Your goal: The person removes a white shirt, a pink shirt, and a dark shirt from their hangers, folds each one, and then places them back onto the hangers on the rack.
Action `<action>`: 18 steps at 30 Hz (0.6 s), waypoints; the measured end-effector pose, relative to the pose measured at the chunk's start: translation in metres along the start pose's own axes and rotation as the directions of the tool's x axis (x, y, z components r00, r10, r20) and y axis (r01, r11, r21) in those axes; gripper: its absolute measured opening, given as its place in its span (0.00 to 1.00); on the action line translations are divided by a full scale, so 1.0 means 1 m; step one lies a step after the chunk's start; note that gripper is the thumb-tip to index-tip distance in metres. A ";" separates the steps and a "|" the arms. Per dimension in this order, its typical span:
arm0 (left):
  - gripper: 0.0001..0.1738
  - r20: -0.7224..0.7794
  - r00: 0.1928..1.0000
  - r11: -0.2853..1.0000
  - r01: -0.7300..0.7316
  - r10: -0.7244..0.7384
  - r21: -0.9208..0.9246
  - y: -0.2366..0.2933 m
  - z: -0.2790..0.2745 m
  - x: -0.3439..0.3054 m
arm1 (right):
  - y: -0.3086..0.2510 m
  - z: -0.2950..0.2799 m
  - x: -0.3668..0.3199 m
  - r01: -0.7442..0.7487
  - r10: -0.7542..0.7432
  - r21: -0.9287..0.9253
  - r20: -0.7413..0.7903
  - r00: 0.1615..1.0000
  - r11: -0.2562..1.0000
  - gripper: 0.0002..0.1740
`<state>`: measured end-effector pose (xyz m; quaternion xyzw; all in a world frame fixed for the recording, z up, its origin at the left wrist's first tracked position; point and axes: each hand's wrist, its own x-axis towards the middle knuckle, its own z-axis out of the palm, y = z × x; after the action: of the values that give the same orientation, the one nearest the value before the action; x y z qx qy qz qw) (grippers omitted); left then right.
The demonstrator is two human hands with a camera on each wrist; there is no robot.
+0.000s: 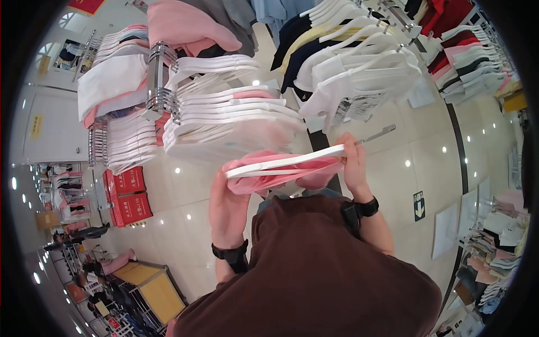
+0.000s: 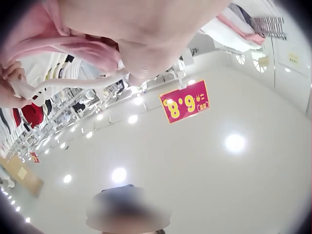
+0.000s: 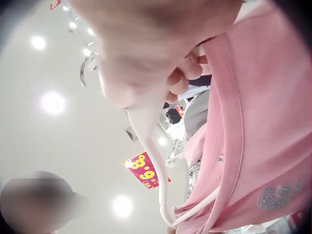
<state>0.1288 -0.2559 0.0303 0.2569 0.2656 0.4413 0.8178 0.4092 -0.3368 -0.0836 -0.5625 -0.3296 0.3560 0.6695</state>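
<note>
A white hanger [image 1: 286, 161] spans between the hands, its metal hook [image 1: 379, 133] pointing off to the right. Around it hangs a pink shirt [image 1: 269, 182], its wide neckline and a patch of glittery print [image 3: 274, 196] showing in the right wrist view. The right hand [image 1: 353, 165] grips the hanger by its middle, close to the hook, fingers curled round it. At the hanger's other end the left hand [image 1: 227, 205] pinches the pink cloth, with its thumb right at the hanger's tip [image 2: 122, 74]. Cloth partly hides the left fingers.
Ahead stands a rack of white hangers with pale clothes [image 1: 230, 129]; another row of hung shirts [image 1: 348, 73] is to its right. Red boxes [image 1: 128, 196] stand on the floor at left. A low yellow-topped stand [image 1: 160, 292] is behind them. Garments [image 1: 494, 264] line the right side.
</note>
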 end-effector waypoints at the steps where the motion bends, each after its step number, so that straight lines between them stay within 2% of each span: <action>1: 0.21 -0.029 0.999 0.997 0.025 -0.022 0.078 -0.001 -0.003 0.003 | 0.001 -0.003 0.001 0.040 -0.038 -0.057 0.033 0.999 0.998 0.24; 2: 0.15 -0.082 0.996 0.999 0.046 -0.044 0.026 -0.003 0.000 0.003 | 0.000 -0.006 0.001 0.081 -0.074 -0.113 0.068 0.995 0.990 0.23; 6: 0.11 -0.084 0.996 0.991 -0.021 0.032 0.132 -0.024 -0.039 0.016 | -0.016 -0.011 0.001 -0.024 0.029 -0.150 0.026 0.999 0.988 0.25; 7: 0.10 -0.159 0.974 0.898 -0.076 0.159 0.433 -0.034 -0.056 0.021 | -0.015 -0.016 0.004 -0.023 0.029 -0.213 0.024 0.999 0.977 0.24; 8: 0.10 -0.193 0.935 0.716 -0.084 0.297 0.694 -0.037 -0.061 0.024 | -0.015 -0.018 0.005 -0.024 0.030 -0.275 0.021 0.999 0.961 0.23; 9: 0.10 -0.200 0.931 0.718 -0.086 0.304 0.691 -0.040 -0.061 0.026 | -0.020 -0.016 0.005 -0.021 0.031 -0.277 0.032 0.999 0.961 0.23; 10: 0.11 -0.109 0.920 0.452 -0.080 0.377 0.888 -0.042 -0.055 0.029 | -0.031 -0.012 0.006 -0.059 0.109 -0.393 0.107 0.988 0.918 0.22; 11: 0.12 -0.007 0.908 0.136 -0.055 0.419 0.989 -0.045 -0.050 0.030 | -0.041 -0.006 0.006 -0.079 0.193 -0.506 0.178 0.965 0.859 0.21; 12: 0.12 -0.005 0.901 0.139 -0.061 0.433 0.988 -0.051 -0.049 0.031 | -0.046 0.001 0.006 -0.085 0.270 -0.605 0.222 0.937 0.792 0.19; 13: 0.12 -0.011 0.893 0.139 -0.057 0.450 0.989 -0.054 -0.053 0.032 | -0.040 0.009 0.007 -0.070 0.265 -0.603 0.240 0.934 0.795 0.19; 15: 0.11 0.005 0.911 0.009 -0.010 0.413 1.000 -0.061 -0.064 0.033 | -0.025 0.023 0.006 0.253 0.144 -0.719 0.441 0.886 0.647 0.20; 16: 0.11 0.007 0.906 0.012 -0.013 0.422 1.000 -0.061 -0.066 0.035 | -0.027 0.033 0.006 0.204 0.218 -0.736 0.433 0.875 0.645 0.20; 18: 0.11 -0.016 0.908 -0.032 0.032 0.419 0.999 -0.057 -0.072 0.035 | -0.028 0.043 0.007 0.221 0.194 -0.695 0.466 0.864 0.684 0.19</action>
<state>0.1307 -0.2401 -0.0672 0.7167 0.5850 0.2697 0.2673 0.3798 -0.3118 -0.0492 -0.6653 -0.6105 0.3240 0.2823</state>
